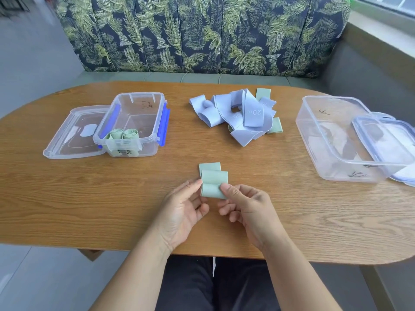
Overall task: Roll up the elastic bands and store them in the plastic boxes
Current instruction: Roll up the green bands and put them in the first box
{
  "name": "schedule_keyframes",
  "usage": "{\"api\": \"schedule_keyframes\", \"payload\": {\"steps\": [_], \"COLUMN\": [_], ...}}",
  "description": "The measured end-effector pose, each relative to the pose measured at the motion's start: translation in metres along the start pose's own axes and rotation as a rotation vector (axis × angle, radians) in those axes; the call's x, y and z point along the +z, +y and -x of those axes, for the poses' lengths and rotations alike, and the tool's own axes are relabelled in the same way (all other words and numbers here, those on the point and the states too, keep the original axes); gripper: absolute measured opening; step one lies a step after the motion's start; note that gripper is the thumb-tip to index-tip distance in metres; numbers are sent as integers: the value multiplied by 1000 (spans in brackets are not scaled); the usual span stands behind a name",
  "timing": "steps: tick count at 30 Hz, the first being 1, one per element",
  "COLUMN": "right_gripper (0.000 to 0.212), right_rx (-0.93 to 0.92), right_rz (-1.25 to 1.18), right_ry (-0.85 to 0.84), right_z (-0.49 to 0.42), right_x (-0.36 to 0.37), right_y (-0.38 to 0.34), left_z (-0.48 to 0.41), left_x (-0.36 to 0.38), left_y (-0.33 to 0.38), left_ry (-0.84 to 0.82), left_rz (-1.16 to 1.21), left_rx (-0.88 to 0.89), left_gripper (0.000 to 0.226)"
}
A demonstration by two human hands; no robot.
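1. Resting on the table, the clear box holds two green rolls.
2. The left hand and right hand pinch the green band, grip clamped, near the table's front.
3. A slack grip may let it spring open.

Bright, even daylight; sharp focus.
Light enters from window upper right; soft shadows on table; wide-angle bowing toward edges.
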State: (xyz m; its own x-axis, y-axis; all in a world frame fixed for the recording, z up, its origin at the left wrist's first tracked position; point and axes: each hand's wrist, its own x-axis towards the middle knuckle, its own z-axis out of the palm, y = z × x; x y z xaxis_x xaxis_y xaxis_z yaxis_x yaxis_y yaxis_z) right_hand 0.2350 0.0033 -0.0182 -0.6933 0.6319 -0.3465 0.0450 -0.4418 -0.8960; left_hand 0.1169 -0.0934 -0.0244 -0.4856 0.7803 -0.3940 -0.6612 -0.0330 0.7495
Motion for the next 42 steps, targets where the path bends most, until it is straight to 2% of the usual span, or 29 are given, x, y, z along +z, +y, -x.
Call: {"api": "schedule_keyframes", "payload": {"steps": [3, 6, 10, 15, 20, 23, 27, 31, 33, 39, 42], "right_gripper": [24, 29, 50, 48, 45, 42, 39, 30, 30, 54, 50], "right_rx": [10, 23, 19, 28, -19, -21, -1, 34, 49, 60, 49], "right_rz": [40, 68, 28, -168, -70, -43, -1, 13, 23, 11, -84], "right_ry": [13, 20, 2, -104, -103, -73, -52, -31, -6, 4, -47], "right_z": [0, 0, 1, 3, 2, 0, 0, 0, -1, -2, -2], "right_x": [1, 2, -2, -16, -15, -14, -13, -11, -10, -9, -14], "right_y": [-1, -2, -1, -2, 3, 4, 3, 0, -1, 1, -1], "left_z": [1, 3, 2, 0, 3, 3, 5, 4, 4, 4, 5], "left_x": [-1, 0, 3, 7, 11, 12, 7, -3, -4, -1, 2], "left_y": [1, -1, -4, -8, -11, -10, -6, -6, -8, -11, -10], "left_ry": [-29, -42, 17, 110, 116, 96, -7, -101, -103, -38, -11], "left_rz": [-35, -83, -73, -150, -318, -324, -221, -175, -194, -209, -205], "left_rx": [11, 47, 88, 145, 184, 183, 133, 132, 143, 173, 183], "left_gripper": [35, 23, 19, 19, 38, 49, 38, 40, 38, 34, 32]}}
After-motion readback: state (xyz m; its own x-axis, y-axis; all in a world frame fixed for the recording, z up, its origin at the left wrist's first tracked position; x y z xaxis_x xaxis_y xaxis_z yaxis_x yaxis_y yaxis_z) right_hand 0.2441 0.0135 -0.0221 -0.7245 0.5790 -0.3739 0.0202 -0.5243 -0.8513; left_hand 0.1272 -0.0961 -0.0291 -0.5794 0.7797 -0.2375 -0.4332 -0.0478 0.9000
